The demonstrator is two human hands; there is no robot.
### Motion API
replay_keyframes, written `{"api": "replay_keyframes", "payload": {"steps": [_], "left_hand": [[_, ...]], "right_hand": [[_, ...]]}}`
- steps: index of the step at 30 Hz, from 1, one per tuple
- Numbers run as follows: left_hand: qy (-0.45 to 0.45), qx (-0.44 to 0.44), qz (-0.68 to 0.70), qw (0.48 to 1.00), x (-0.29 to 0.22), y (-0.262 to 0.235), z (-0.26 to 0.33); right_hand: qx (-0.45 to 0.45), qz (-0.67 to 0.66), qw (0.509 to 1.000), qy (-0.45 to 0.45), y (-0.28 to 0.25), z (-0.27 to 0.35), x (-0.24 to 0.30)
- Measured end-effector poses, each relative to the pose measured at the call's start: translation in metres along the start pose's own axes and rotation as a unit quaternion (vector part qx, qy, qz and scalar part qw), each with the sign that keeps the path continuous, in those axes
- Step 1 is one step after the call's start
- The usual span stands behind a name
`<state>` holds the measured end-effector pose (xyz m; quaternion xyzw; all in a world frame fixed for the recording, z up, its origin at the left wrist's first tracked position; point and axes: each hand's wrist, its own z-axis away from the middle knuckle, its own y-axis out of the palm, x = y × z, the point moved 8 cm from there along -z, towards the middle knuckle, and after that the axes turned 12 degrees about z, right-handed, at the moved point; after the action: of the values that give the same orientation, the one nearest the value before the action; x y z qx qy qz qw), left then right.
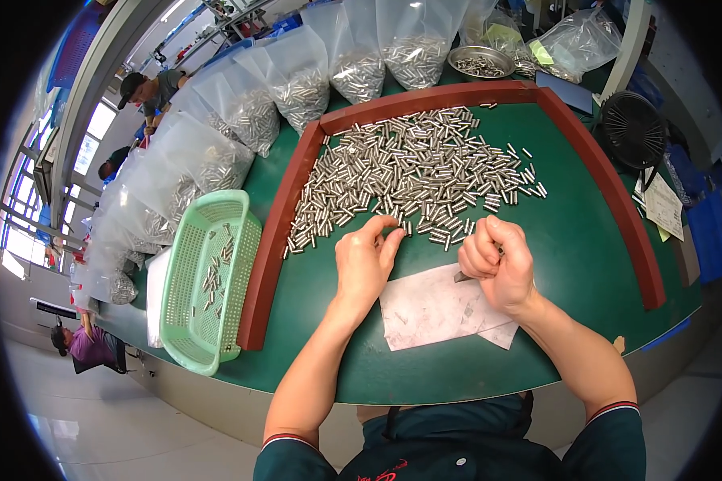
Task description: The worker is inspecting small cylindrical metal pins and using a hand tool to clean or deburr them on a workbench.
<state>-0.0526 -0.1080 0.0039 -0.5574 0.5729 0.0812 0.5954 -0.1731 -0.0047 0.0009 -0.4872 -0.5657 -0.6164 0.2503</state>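
Note:
A wide heap of short, shiny metal pins (409, 164) lies on the green tabletop. At its near edge my left hand (363, 260) is closed in a pinch, with a metal pin (407, 229) at the tips of thumb and forefinger. To its right, my right hand (501, 266) makes a fist above a smudged white paper sheet (425, 309). A small dark grey piece (461, 276) sticks out below the curled fingers of that fist; the rest of it is hidden by the hand.
A reddish-brown wooden frame (618, 200) borders the heap on three sides. Left of it stands a pale green perforated basket (186, 321) with some pins inside. Clear bags of metal parts (297, 88), a metal bowl (481, 62) and a black fan (632, 130) line the outside. Other people work at far left.

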Motion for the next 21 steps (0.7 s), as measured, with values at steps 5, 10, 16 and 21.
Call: {"api": "replay_keyframes", "payload": {"steps": [5,10,16,21], "left_hand": [[0.091,0.038,-0.084,0.992,-0.005,0.010,-0.002],[0.101,0.079,-0.057,0.990,-0.014,0.010,0.000],[-0.049,0.125,0.280,0.951,0.005,0.010,0.001],[-0.303,0.147,0.730,0.595,0.020,0.030,0.025]], "right_hand": [[0.002,-0.004,1.000,-0.001,0.001,0.001,0.001],[0.002,-0.005,1.000,-0.006,0.000,0.000,0.001],[0.000,-0.004,1.000,-0.006,-0.001,0.000,0.002],[0.000,-0.004,1.000,-0.002,0.000,0.000,0.002]]}}
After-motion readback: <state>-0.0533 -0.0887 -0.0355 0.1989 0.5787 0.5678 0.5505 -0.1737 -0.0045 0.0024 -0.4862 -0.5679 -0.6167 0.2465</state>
